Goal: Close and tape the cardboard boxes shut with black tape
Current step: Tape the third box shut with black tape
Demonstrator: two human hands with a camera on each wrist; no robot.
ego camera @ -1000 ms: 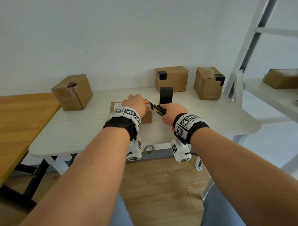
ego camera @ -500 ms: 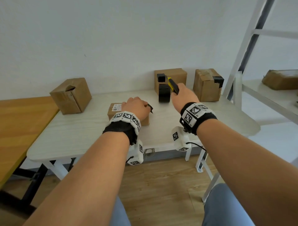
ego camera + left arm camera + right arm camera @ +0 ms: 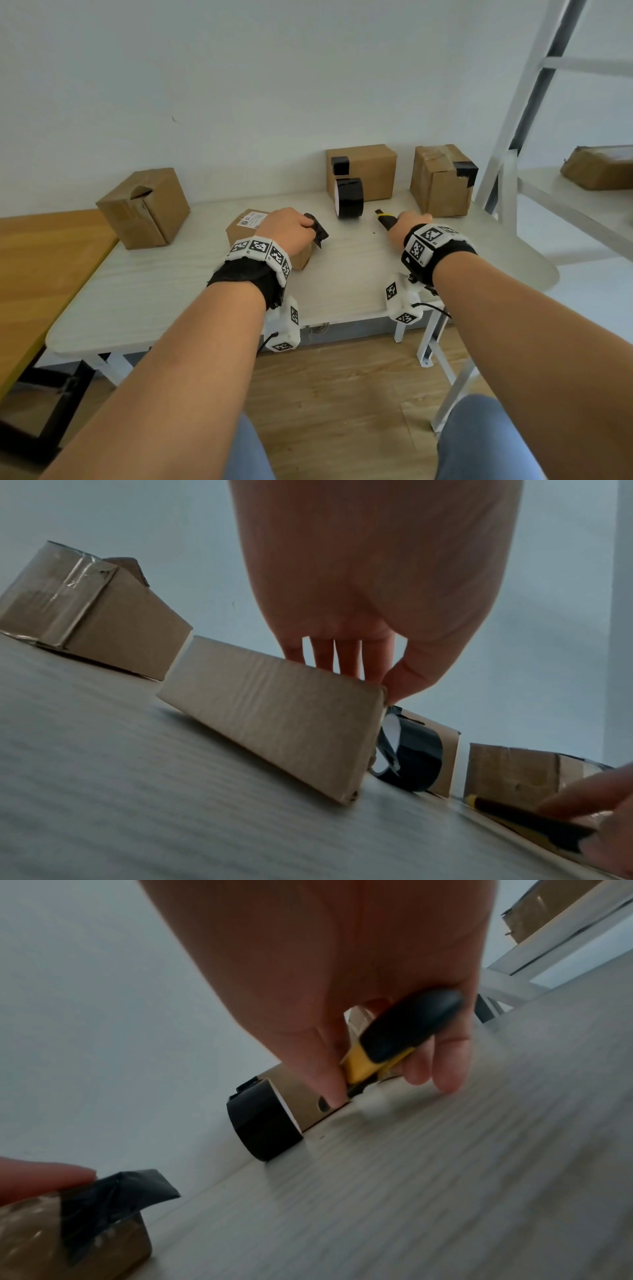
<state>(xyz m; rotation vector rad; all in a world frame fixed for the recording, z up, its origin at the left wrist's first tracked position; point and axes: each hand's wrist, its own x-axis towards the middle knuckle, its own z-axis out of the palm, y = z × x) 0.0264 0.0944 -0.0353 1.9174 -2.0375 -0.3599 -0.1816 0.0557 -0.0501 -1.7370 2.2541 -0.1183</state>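
Note:
A small flat cardboard box (image 3: 248, 224) with a white label lies on the white table (image 3: 171, 291). My left hand (image 3: 303, 226) grips its right end, fingers (image 3: 342, 658) on top and thumb at the corner. A loose strip of black tape (image 3: 318, 234) sticks out from that end, creased in the right wrist view (image 3: 113, 1196). The black tape roll (image 3: 348, 197) stands on edge behind, apart from the strip. Further right, my right hand (image 3: 399, 221) holds a yellow-and-black utility knife (image 3: 385, 219) low over the table, gripped between thumb and fingers (image 3: 404, 1031).
A larger box (image 3: 144, 207) with an open torn top sits at the back left. Two boxes (image 3: 361, 169) (image 3: 440, 180) with black tape on them stand by the wall. A wooden table (image 3: 41, 260) adjoins on the left; a white shelf frame (image 3: 507, 137) stands at the right.
My right hand took the knife away from the box, up past the roll, then down to the table on the right. The tape strip now hangs free of the roll.

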